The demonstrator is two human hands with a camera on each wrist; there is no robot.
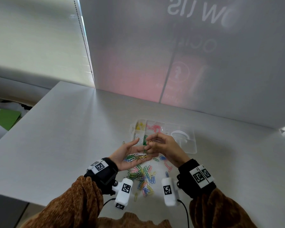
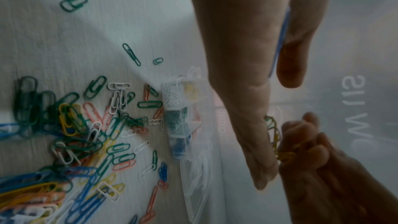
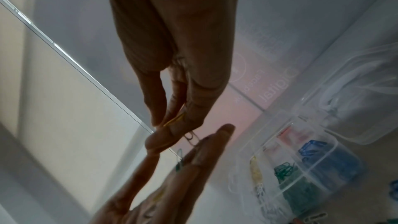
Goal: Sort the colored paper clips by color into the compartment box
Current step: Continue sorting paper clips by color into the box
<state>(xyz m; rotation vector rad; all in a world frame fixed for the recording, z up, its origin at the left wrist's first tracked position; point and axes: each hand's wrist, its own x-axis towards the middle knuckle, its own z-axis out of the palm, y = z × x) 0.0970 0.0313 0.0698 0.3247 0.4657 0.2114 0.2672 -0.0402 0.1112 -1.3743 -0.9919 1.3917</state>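
Observation:
My left hand (image 1: 137, 150) lies palm up above the table, fingers straight, with several white, blue, yellow and green paper clips (image 1: 136, 156) loose on the palm. Just beyond its fingertips, my right hand (image 1: 149, 142) pinches a yellow clip (image 3: 174, 120) between thumb and fingers; the same yellow clip (image 2: 282, 155) shows in the left wrist view. Right behind both hands stands the clear compartment box (image 1: 165, 127). It holds yellow clips (image 1: 139, 126), pink clips (image 1: 155, 127), green clips (image 3: 289, 178) and blue clips (image 3: 318, 153) in separate cells. A mixed clip pile (image 1: 144, 177) lies below my wrists.
The box's open lid (image 1: 187, 142) lies flat to the right, with a white curved piece on it. One green clip (image 1: 123, 143) sits alone left of the box. A translucent panel (image 1: 171, 55) rises behind the table. The table ends at the left edge (image 1: 23, 119).

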